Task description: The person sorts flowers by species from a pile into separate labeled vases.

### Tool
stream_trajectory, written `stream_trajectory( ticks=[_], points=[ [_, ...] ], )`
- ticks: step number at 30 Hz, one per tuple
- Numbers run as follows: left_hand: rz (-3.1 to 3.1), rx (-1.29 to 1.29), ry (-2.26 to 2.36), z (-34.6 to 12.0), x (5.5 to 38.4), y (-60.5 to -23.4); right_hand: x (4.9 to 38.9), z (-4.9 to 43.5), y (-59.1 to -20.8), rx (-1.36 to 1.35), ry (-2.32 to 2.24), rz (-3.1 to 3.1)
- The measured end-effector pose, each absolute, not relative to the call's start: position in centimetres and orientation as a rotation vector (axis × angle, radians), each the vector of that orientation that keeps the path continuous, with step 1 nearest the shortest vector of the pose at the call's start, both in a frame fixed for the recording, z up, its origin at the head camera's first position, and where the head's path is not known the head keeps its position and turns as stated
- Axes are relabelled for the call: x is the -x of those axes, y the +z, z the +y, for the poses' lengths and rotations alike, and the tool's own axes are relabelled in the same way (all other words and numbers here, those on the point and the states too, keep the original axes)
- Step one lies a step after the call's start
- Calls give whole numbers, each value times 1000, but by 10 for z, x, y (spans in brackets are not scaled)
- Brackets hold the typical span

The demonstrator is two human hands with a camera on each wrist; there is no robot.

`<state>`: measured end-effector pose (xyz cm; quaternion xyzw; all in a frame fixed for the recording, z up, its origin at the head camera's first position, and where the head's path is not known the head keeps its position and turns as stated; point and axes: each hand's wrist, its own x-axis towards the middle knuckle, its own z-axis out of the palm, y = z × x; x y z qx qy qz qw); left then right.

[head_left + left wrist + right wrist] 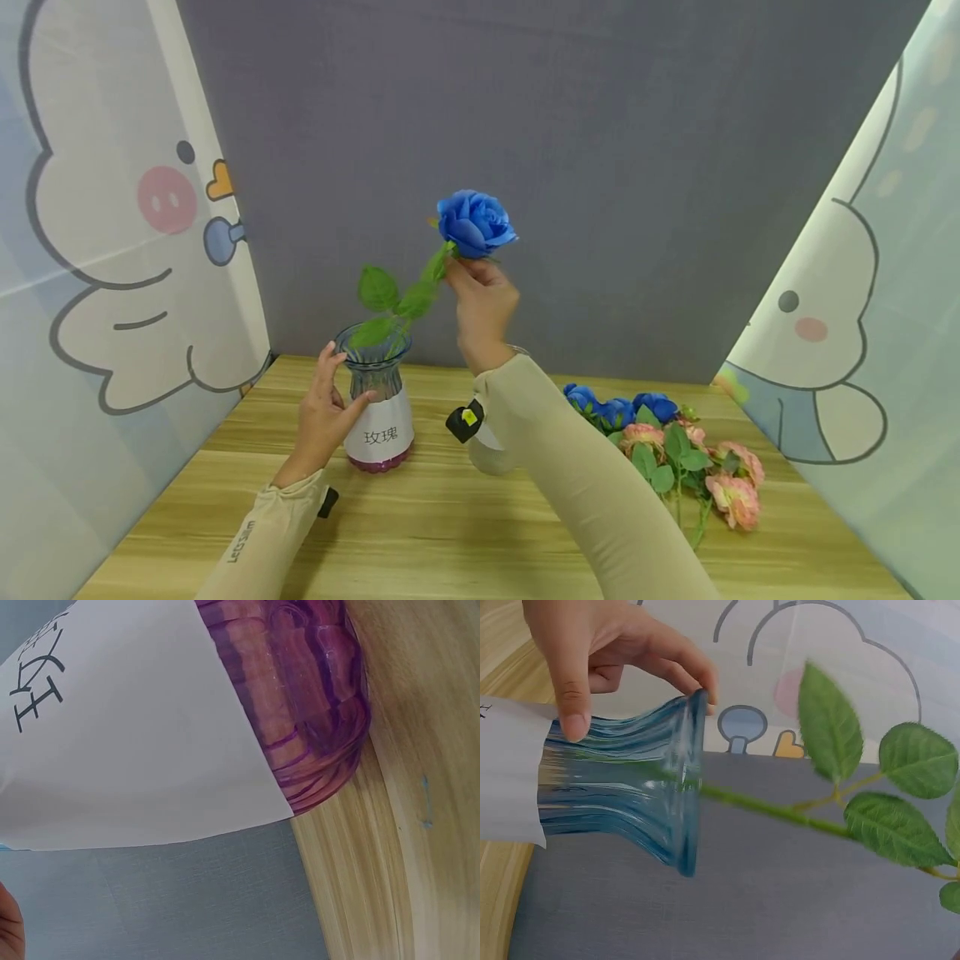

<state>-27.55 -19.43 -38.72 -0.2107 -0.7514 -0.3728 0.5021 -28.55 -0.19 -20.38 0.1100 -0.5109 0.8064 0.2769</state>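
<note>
My right hand (486, 308) pinches a blue rose (474, 223) just below its bloom, above and to the right of a glass vase (378, 383). The rose's green stem (772, 810) slants down through the vase mouth, its leaves (377, 288) above the rim. The vase stands upright, bluish at the neck and purple at the base (319, 697), wrapped in a white paper label (379, 429) with dark characters. My left hand (322, 412) holds the vase from the left, thumb against the neck and fingers by the rim.
Right of my forearm, several blue roses (617, 412) and pink flowers (733, 498) lie on the wooden table (420, 533). Another clear vessel (489, 460) stands partly hidden behind my right sleeve. A grey panel (600, 167) rises behind, with cartoon-printed cloths at both sides.
</note>
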Motion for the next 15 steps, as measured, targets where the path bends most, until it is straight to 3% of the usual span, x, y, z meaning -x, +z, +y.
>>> stream_trajectory(
  ticks=[15],
  points=[
    [-1799, 518, -896, -194, 277, -389, 290, -18, -239, -374, 1937, -1598]
  ],
)
